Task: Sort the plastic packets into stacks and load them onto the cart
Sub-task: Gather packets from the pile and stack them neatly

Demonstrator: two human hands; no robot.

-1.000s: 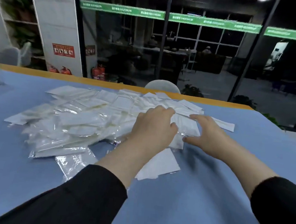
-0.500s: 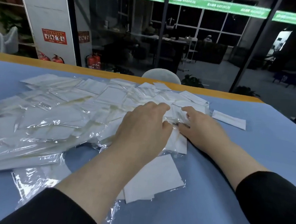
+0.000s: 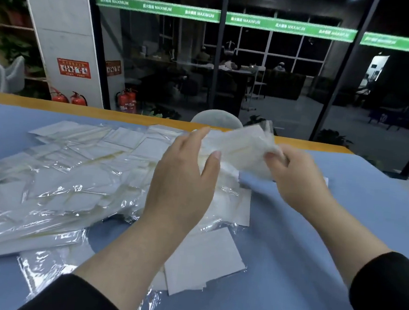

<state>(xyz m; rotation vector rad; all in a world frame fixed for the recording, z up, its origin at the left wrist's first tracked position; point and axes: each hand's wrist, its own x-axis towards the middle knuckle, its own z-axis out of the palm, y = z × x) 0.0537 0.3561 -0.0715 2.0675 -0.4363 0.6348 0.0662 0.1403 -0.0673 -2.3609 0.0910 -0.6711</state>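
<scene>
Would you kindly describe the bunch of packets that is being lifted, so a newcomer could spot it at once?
Start at the blue table and the wide spread of clear plastic packets on it. Above the spread's far right end, the left hand and right hand hold the lifted bunch between them. It alone is raised off the table, blurred and tilted; every other packet lies flat.

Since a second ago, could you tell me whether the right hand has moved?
Yes. The right hand has risen off the blue table, lifting a bunch of packets with the left hand.
</scene>
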